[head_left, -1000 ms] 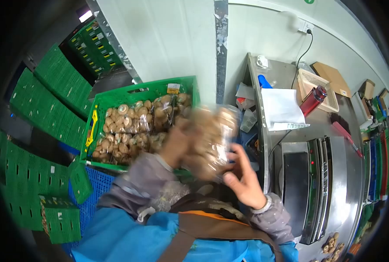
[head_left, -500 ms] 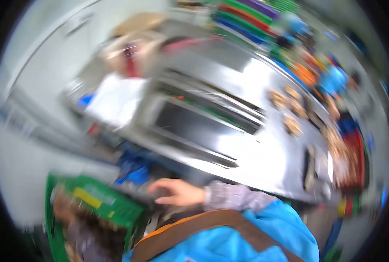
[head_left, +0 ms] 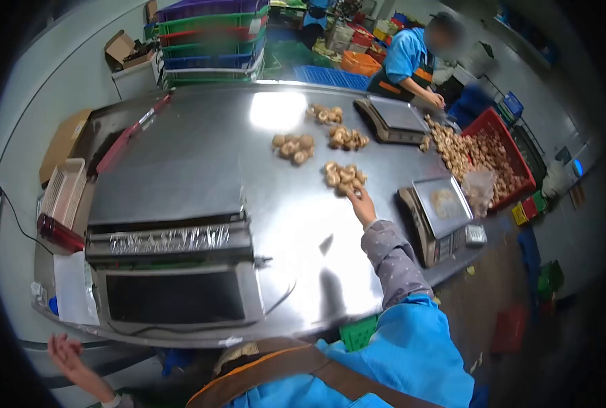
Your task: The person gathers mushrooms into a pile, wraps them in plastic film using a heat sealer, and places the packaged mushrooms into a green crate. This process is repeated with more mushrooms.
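Several brown mushrooms (head_left: 344,178) lie in a small pile on the steel table (head_left: 173,156). My right hand (head_left: 363,207) reaches to the near edge of that pile; its outstretched fingers touch the mushrooms and none is lifted. Three more small heaps of mushrooms (head_left: 293,147) sit just beyond. At the lower left, past the table's near edge, my left hand (head_left: 73,362) hangs in the air with fingers apart and nothing in it. The film wrapping machine (head_left: 173,272) stands on the table between my hands.
Two weighing scales (head_left: 442,211) stand to the right. Beyond them a red crate (head_left: 520,163) lies tipped, with mushrooms spilling out. A co-worker (head_left: 412,58) stands at the far side. Stacked colored crates (head_left: 211,44) rise behind the table. A white basket (head_left: 64,190) is at the left.
My view has swung right and steadied from blur. My right hand has reached out over the table to the mushrooms. My left hand has come out of the green crate, which has left view.
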Motion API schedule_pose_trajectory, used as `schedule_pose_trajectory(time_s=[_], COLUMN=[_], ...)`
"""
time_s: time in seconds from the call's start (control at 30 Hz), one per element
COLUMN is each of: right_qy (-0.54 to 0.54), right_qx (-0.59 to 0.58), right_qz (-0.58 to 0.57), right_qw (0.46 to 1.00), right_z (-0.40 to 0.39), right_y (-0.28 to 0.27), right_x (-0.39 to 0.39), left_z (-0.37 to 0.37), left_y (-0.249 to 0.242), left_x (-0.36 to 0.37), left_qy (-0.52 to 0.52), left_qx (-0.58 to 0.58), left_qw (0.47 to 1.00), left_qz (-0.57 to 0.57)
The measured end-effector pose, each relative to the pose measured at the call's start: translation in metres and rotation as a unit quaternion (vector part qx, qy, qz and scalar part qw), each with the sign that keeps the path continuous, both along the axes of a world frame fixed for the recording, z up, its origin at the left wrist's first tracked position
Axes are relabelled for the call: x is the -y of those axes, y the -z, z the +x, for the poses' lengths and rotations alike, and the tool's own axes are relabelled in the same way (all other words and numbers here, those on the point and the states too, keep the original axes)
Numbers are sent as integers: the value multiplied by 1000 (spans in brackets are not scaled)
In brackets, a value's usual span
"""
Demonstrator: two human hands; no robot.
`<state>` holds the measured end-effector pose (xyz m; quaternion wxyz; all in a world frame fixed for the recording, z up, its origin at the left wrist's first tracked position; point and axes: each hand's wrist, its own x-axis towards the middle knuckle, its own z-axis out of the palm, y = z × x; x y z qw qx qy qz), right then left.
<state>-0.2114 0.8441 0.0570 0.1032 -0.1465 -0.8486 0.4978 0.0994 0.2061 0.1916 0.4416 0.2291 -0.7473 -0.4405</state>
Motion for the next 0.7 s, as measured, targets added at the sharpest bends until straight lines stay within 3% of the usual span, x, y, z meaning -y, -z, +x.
schedule_pose_trajectory(time_s=[0.07,0.23,0.3,0.33,0.37,0.4,0.47,0.67,0.7], right_qy=[-4,-13,-30,-78,-125,-93,-55,-141,-155], right_qx=[5,59,62,117,176,112,45,-17,-27], right_qz=[157,290,348,294,239,263,257,256,273], right_qw=[988,955,935,945,947,954,964,956,949], right_z=[-50,-144,-160,-163,-162,-155,-128,-10,5], right_y=[10,33,48,49,51,58,74,65,67], right_x=[-49,-81,-91,-95,-98,-94,-83,-27,-22], left_z=[-61,-178,-212,-229,-244,-256,-281,-294,-291], left_y=[-6,-19,-3,-2,0,7,24,129,165], left_x=[-63,-214,-255,-279,-301,-321,-362,-435,-439], left_qy=[139,294,387,442,492,521,545,522,536], left_qx=[18,85,131,154,187,222,302,474,457], left_qw=[990,946,910,883,845,812,777,683,695], left_qz=[-6,107,71,48,94,141,89,193,148])
